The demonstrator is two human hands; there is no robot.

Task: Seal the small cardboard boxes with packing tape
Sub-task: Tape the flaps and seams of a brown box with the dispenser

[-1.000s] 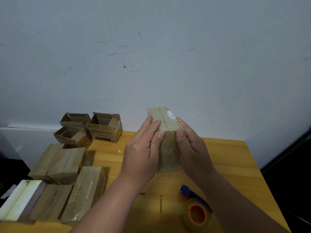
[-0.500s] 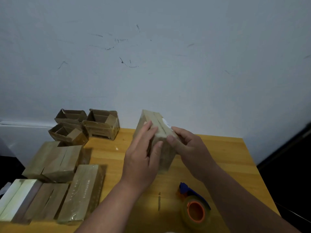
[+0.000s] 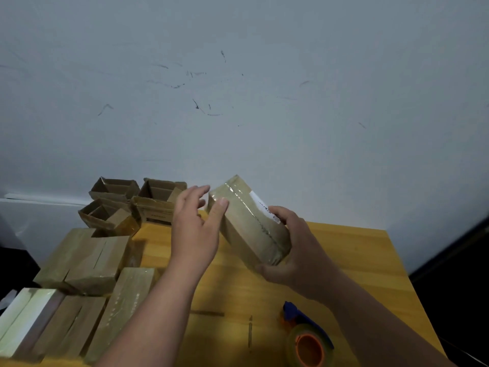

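Observation:
A small closed cardboard box (image 3: 246, 223) with clear tape along its seam and a white label is held tilted above the wooden table (image 3: 352, 260). My right hand (image 3: 293, 250) grips its near end, fingers over the top and thumb underneath. My left hand (image 3: 195, 226) has straight fingers beside the box's far left corner, its thumb touching the box edge. A roll of clear packing tape (image 3: 308, 348) on an orange core, in a blue dispenser, lies on the table at the lower right.
Several closed boxes (image 3: 87, 263) lie in rows on the left of the table. Three boxes with open flaps (image 3: 156, 200) stand at the back left by the wall. The table's right edge drops off near a dark area.
The box has been turned and tilted to the right, now carried mainly by my right hand at its near end. My left hand has loosened from the box and spread its fingers.

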